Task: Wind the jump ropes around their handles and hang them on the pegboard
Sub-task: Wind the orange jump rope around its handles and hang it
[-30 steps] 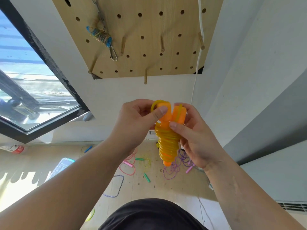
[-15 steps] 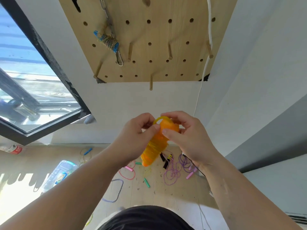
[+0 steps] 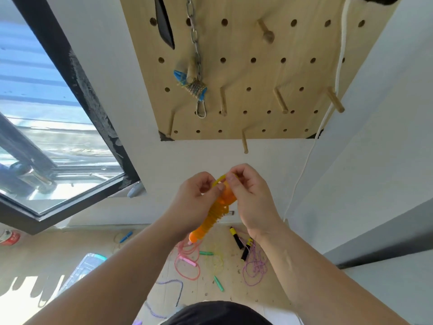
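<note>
Wound orange jump rope point(image 3: 214, 215) held below the pegboard point(image 3: 257, 73), loop end up.

The rope's long axis slants from 1 o'clock at its loop point(image 3: 219, 179) to 7 o'clock at its free tip. The 2 hands meet at the top, where left hand point(image 3: 194, 202) and right hand point(image 3: 250, 198) both pinch it. A bare peg point(image 3: 244, 143) sits at 12 o'clock, nearer the right hand.
</note>
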